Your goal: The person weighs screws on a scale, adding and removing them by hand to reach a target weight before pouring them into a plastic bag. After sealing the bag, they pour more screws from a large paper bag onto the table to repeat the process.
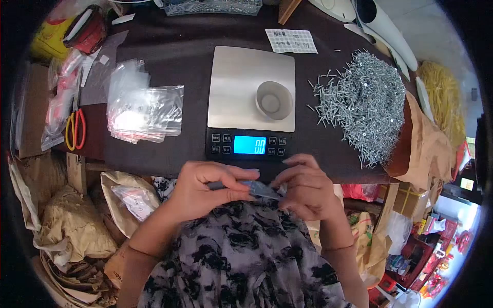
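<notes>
Below the scale's display, my left hand pinches a small clear plastic bag between thumb and fingers. My right hand has its curled fingers at the bag's right end. What the bag holds, if anything, is too small to tell. Just beyond my hands is the digital scale, its blue display reading zeros. A small round cup rests on the plate's right side and looks empty. To the right lies a large pile of screws. Flat clear zip bags are spread to the left.
Red and yellow scissors lie at the far left. A sheet of labels is behind the scale. Brown paper borders the screws. At the back stands a clear tray. Paper sacks sit below the table's edge.
</notes>
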A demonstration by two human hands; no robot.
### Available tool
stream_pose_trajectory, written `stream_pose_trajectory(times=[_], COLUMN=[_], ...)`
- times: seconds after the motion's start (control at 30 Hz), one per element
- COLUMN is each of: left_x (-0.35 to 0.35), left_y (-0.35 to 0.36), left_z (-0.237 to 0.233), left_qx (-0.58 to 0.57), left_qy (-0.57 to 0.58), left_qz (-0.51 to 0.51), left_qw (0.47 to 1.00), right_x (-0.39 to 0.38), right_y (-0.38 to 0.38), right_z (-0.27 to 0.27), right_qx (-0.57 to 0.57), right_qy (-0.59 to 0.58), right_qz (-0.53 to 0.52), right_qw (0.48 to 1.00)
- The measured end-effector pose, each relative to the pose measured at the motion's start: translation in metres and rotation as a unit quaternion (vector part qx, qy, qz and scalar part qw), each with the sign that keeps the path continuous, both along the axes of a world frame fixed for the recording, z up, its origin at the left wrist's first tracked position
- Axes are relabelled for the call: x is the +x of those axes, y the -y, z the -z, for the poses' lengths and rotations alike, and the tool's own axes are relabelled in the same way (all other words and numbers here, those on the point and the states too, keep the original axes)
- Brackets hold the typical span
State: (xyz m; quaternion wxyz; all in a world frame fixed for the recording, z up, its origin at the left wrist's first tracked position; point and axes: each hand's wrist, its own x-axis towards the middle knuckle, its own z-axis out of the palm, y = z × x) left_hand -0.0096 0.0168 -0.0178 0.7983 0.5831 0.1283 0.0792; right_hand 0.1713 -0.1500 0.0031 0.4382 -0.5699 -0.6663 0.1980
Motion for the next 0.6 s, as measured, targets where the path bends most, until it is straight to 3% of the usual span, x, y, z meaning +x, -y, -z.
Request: stream_pose_trajectory(times=[0.07, 0.2, 0.3, 0.33, 0.4, 0.47, 0.57, 0.6], left_x=[0.000, -0.007, -0.017, -0.020, -0.022, -0.029, -0.028, -0.030], left_y=[-0.001, -0.019, -0.036, -0.041, -0.050, -0.062, -0.064, -0.064], left_z=[-0.002, 0.006, 0.013, 0.015, 0.017, 0.021, 0.018, 0.024], left_qx=[0.005, 0.109, 0.205, 0.236, 0.423, 0.583, 0.642, 0.648], left_qy=[-0.021, -0.013, -0.038, -0.052, -0.077, -0.099, -0.158, -0.177], left_qz=[-0.007, -0.081, -0.148, -0.169, -0.185, -0.162, -0.124, -0.101], left_qw=[1.000, 0.991, 0.967, 0.956, 0.884, 0.790, 0.740, 0.734], right_x=[0.001, 0.033, 0.054, 0.057, 0.059, 0.070, 0.107, 0.119], right_y=[0.009, 0.062, 0.073, 0.072, 0.067, 0.051, 0.022, 0.013], right_z=[0.011, 0.023, 0.024, 0.023, 0.018, 0.017, 0.027, 0.031], right_qx=[-0.017, -0.217, -0.320, -0.336, -0.362, -0.291, -0.145, -0.143], right_qy=[-0.068, -0.209, -0.214, -0.228, -0.255, -0.084, 0.154, 0.199], right_qz=[0.001, 0.058, 0.039, 0.091, 0.193, 0.278, 0.357, 0.374], right_qw=[0.998, 0.952, 0.922, 0.910, 0.875, 0.912, 0.910, 0.894])
